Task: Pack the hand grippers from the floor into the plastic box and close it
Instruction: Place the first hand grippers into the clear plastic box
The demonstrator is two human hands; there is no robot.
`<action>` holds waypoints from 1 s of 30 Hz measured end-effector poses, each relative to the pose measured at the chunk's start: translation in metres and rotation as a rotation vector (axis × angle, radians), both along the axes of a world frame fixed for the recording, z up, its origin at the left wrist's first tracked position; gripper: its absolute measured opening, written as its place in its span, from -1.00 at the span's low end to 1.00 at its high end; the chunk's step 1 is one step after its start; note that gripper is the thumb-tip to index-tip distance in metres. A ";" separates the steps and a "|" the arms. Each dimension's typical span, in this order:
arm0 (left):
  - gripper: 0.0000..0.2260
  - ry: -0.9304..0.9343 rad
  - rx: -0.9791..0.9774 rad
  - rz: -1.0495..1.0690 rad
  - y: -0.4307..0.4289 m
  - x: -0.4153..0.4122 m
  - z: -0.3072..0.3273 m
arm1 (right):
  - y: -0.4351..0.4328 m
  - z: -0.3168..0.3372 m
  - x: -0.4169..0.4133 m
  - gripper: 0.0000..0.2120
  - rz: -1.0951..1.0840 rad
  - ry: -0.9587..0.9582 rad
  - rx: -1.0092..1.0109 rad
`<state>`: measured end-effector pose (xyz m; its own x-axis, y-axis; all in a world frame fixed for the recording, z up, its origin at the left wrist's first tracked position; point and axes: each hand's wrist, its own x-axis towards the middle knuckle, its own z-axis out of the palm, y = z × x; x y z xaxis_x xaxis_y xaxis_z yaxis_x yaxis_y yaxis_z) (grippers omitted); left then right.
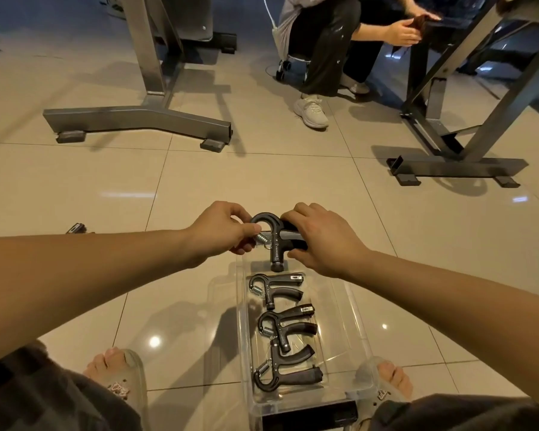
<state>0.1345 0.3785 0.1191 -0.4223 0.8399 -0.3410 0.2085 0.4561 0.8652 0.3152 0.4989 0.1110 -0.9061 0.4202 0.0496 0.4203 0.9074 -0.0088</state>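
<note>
Both of your hands hold a hand gripper (274,241) just above the far end of the open plastic box (358,337), which stands on the floor (199,181) in front of you. Your left hand (221,231) pinches the loop-and-spring end, and your right hand (321,241) is wrapped round the handles. Its handles run out to your right, like those of the three packed grippers (280,290) lying nearer you. The free space appears to lie directly below.

- A gym or fitness room.
- Grey steel equipment base (137,118) and dark bench frame (455,169) stand on footed bars.
- Glossy beige floor tiles (262,175).
- Spring hand grippers (277,292) lie in a clear plastic box (357,325).
</note>
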 end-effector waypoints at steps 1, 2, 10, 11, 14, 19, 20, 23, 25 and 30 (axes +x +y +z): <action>-0.74 0.136 -0.032 -0.108 0.001 -0.003 -0.005 | 0.003 -0.004 0.001 -0.51 -0.005 -0.017 -0.011; -0.65 0.307 -0.081 -0.234 0.001 -0.005 -0.010 | 0.005 -0.010 0.002 -0.52 -0.011 -0.043 -0.031; 0.01 0.926 -0.372 -0.777 -0.020 -0.011 -0.069 | 0.015 -0.075 0.007 -0.49 0.066 -0.356 -0.106; 0.02 0.945 -0.364 -0.792 -0.023 -0.012 -0.074 | 0.014 -0.085 0.005 -0.49 0.071 -0.381 -0.099; 0.03 0.995 -0.295 -0.791 -0.025 -0.015 -0.081 | 0.009 -0.119 -0.003 -0.56 0.078 -0.400 -0.119; 0.01 0.963 -0.275 -0.754 -0.024 -0.016 -0.086 | 0.008 -0.173 -0.014 -0.60 -0.015 -0.280 -0.222; 0.01 0.946 -0.271 -0.746 -0.025 -0.016 -0.087 | 0.009 -0.182 -0.014 -0.60 -0.039 -0.260 -0.235; 0.04 0.868 -0.268 -0.731 -0.025 -0.016 -0.087 | 0.014 -0.204 -0.013 -0.59 -0.050 -0.239 -0.224; 0.07 0.834 -0.272 -0.726 -0.026 -0.017 -0.088 | 0.019 -0.213 -0.011 -0.56 -0.036 -0.237 -0.215; 0.11 0.799 -0.270 -0.715 -0.026 -0.018 -0.091 | 0.021 -0.224 -0.009 -0.52 -0.026 -0.276 -0.132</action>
